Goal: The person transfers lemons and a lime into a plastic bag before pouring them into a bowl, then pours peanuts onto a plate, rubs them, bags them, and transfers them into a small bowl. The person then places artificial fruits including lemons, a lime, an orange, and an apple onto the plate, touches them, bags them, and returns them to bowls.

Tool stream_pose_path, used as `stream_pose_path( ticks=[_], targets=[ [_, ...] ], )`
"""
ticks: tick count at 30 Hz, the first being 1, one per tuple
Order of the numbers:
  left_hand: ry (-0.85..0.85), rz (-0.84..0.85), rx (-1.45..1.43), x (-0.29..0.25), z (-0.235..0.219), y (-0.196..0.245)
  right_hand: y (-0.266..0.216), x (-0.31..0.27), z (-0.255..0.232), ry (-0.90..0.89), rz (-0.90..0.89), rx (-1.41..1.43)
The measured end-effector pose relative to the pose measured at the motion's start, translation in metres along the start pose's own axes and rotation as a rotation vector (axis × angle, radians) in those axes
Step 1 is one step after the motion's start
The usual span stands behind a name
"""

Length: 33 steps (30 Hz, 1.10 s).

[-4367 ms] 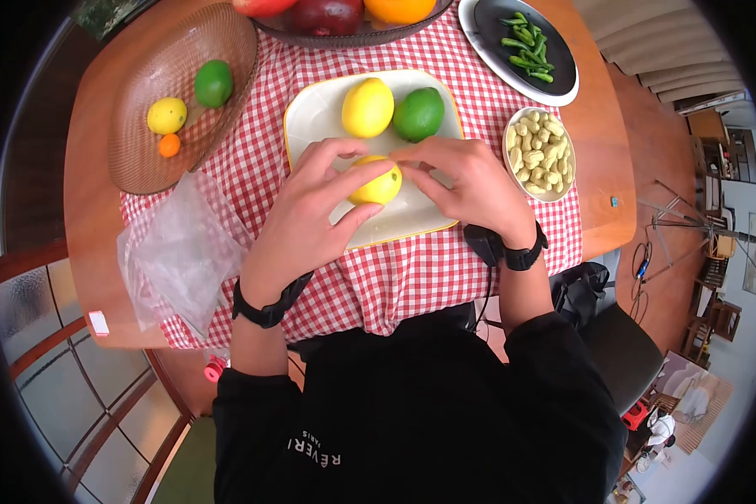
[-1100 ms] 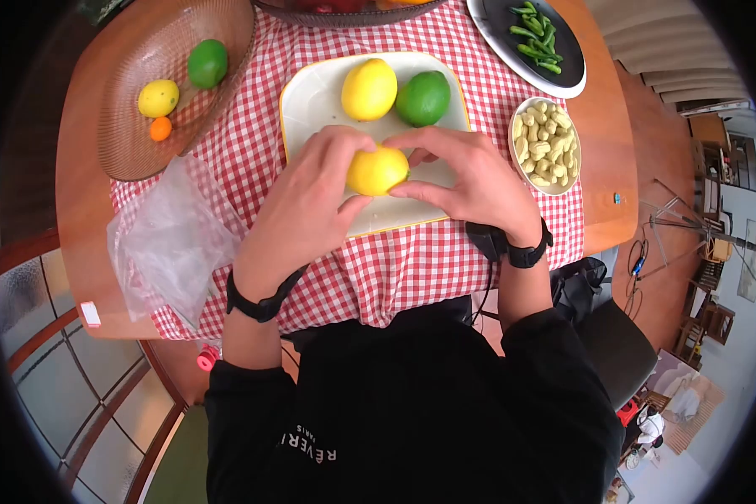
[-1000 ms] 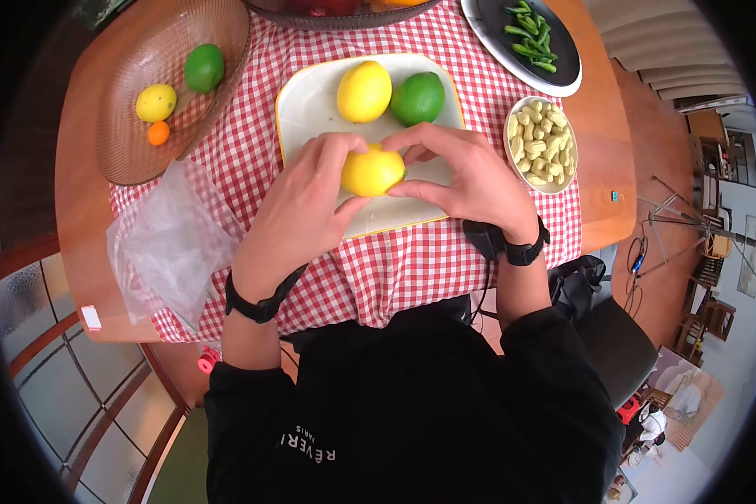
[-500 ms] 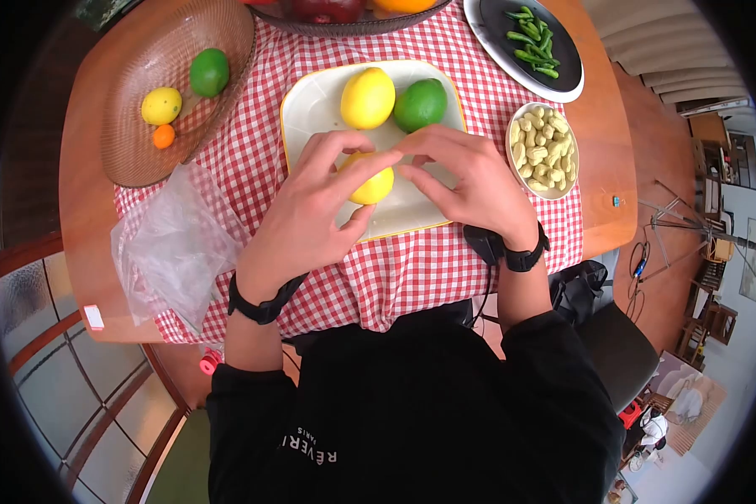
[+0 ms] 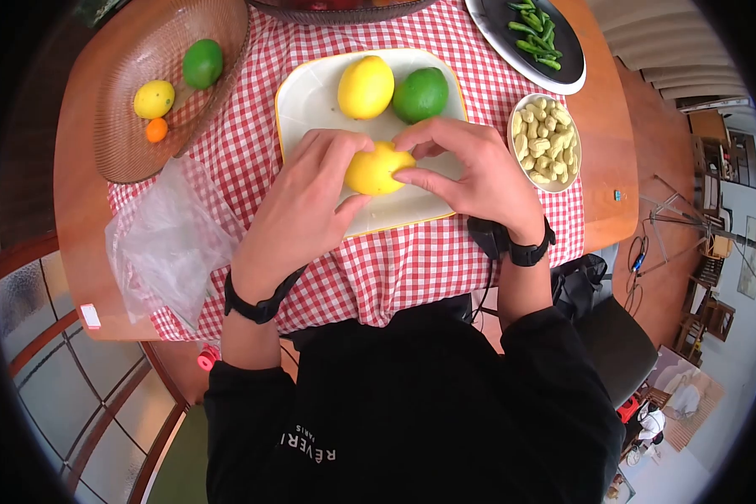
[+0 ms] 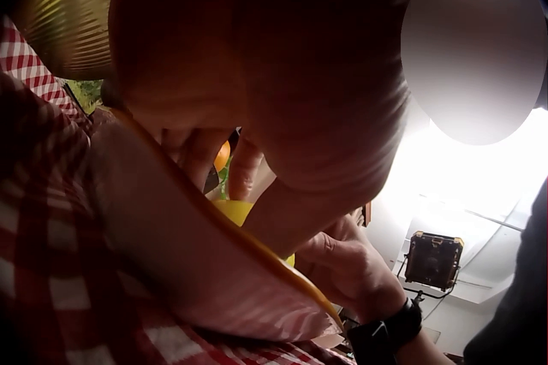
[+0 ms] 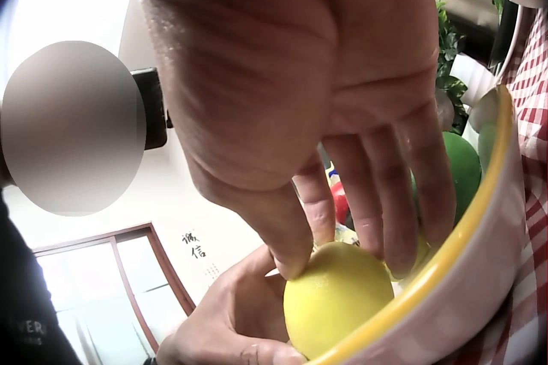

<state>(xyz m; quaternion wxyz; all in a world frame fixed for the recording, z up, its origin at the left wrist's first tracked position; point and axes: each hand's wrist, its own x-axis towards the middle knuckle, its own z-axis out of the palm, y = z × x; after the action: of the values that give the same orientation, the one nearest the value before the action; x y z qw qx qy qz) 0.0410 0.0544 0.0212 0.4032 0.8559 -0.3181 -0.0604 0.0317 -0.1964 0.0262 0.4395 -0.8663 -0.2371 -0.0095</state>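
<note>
A yellow lemon (image 5: 376,170) lies on its side between both hands, low over the near part of a white tray (image 5: 305,105) with a yellow rim. My left hand (image 5: 298,193) holds its left side, thumb in front and fingers behind. At its pointed right end, the thumb and index finger of my right hand (image 5: 483,172) pinch it. The right wrist view shows the lemon (image 7: 334,301) close inside the rim, with fingers from both sides on it. Behind it in the tray sit another lemon (image 5: 366,87) and a green lime-like fruit (image 5: 421,95).
A brown ribbed basket (image 5: 122,151) with a few fruits stands at left, above a clear plastic bag (image 5: 172,248). On the right are a bowl of peanuts (image 5: 546,143) and a dark plate (image 5: 512,63) with green peppers. A fruit bowl (image 5: 344,15) stands at the back.
Half a second ago the lemon sat more under the left fingers, with the right fingertips at its upper edge. It has turned, and the right thumb and finger now pinch its right end.
</note>
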Motion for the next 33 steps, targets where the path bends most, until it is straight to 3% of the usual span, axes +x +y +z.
stream_pose_path(
  ticks=[6,9,13,15,19,21,24,28,30,33],
  targets=[
    [0.133,0.101,0.002,0.002,-0.001,-0.006,0.007,0.004,0.000,0.006,-0.048,-0.092],
    [0.092,0.117,0.013,0.000,-0.004,-0.002,0.001,0.001,0.001,-0.020,-0.072,-0.173],
    [0.087,0.181,0.012,0.002,-0.003,0.001,-0.003,0.003,0.001,0.060,-0.016,-0.033],
    [0.067,0.139,-0.120,0.001,0.001,0.001,-0.004,0.004,0.000,0.063,-0.025,-0.008],
    [0.087,0.134,-0.122,0.002,-0.001,0.000,-0.001,0.003,0.002,0.014,-0.005,0.048],
    [-0.005,-0.023,-0.124,0.000,0.000,0.002,0.001,0.001,0.001,0.005,-0.026,0.060],
    [-0.041,-0.036,-0.122,-0.001,0.001,0.000,0.000,0.003,-0.001,-0.026,-0.053,0.083],
    [0.058,-0.022,-0.104,0.001,-0.003,-0.003,0.003,0.005,0.000,0.020,-0.057,-0.006],
    [0.089,0.140,0.033,0.001,-0.006,-0.003,0.004,0.003,0.002,0.035,-0.072,-0.085],
    [0.018,0.168,0.056,0.000,-0.004,-0.003,0.000,0.001,0.000,0.059,-0.051,-0.049]
  ],
)
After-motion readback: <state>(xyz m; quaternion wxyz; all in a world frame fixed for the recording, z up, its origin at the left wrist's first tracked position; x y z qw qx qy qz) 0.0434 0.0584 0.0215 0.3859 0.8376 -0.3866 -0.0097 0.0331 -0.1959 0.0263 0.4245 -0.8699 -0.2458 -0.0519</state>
